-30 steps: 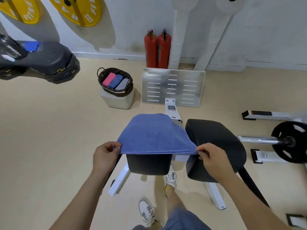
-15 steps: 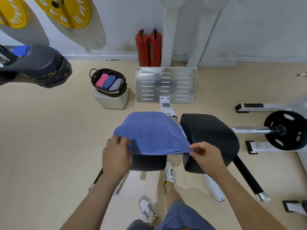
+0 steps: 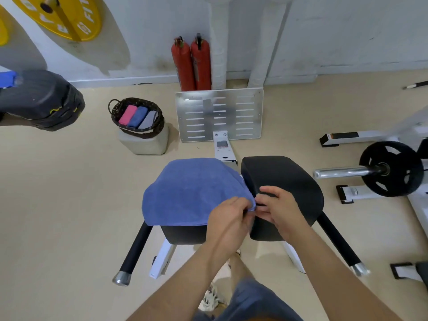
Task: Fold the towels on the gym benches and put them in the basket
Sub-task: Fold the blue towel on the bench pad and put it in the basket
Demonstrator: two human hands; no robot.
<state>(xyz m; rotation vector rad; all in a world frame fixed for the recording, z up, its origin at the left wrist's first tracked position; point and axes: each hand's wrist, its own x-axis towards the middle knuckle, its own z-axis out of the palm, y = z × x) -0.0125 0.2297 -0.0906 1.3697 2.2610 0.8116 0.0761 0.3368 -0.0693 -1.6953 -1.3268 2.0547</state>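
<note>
Crossing over from the cloth's near left edge, where it was half a second ago, the left hand now meets the right hand at the near right corner of the blue towel; the right hand has hardly shifted from that corner. Left fingers curl round the towel's edge; right fingers pinch the same corner, with the two hands touching (how many layers sit between them cannot be told). The blue towel lies draped over the left black pad of the counter, its near hem hanging just past the pad's front; the right pad stands just beside it, partly under the right hand.

Farther back on the floor, the dark woven basket stands on a pale block, well apart from the counter; inside it three rolled towels lie side by side, pink, blue and grey. Two red fire extinguishers stand against the wall, behind a slotted metal plate; a barbell with a black disc rests at right; a second padded counter shows at the left edge, with something blue at its far end, too cropped to identify; a yellow weight plate shows at top left.
</note>
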